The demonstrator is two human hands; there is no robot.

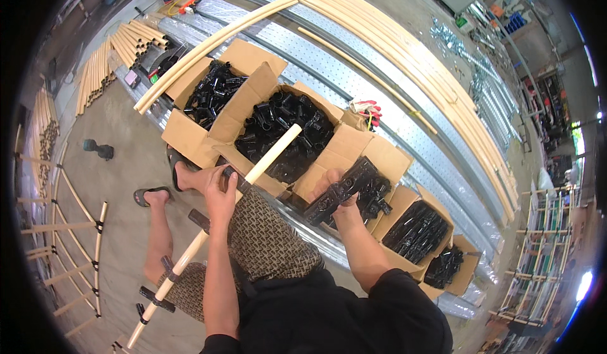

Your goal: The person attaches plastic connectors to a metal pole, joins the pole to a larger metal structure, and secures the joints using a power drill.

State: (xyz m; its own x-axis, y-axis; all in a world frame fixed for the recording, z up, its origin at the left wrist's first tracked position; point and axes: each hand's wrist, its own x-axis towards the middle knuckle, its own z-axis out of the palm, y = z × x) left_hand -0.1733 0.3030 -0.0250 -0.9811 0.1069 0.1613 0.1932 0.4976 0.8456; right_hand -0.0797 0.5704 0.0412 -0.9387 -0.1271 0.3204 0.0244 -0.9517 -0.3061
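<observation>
Clock directions are read from the view's centre. Open cardboard boxes (338,155), filled with glossy black joints (288,117), are lined up from 10 to 4 o'clock; the perforated metal sheets (303,49) behind are partly blocked by them. Long, smooth tan rods (379,31) are stacked at 1 o'clock. Red-and-white gloves (367,108) are seen near 2 o'clock. A round, straight pole (191,253), fitted with dark tubular connectors (199,220), is slanted toward 7 o'clock. At 8 o'clock, an upper connector (235,178) is grasped by the left hand (220,192); toward 5 o'clock, a black clump (357,175) is gripped by the right hand (346,210).
</observation>
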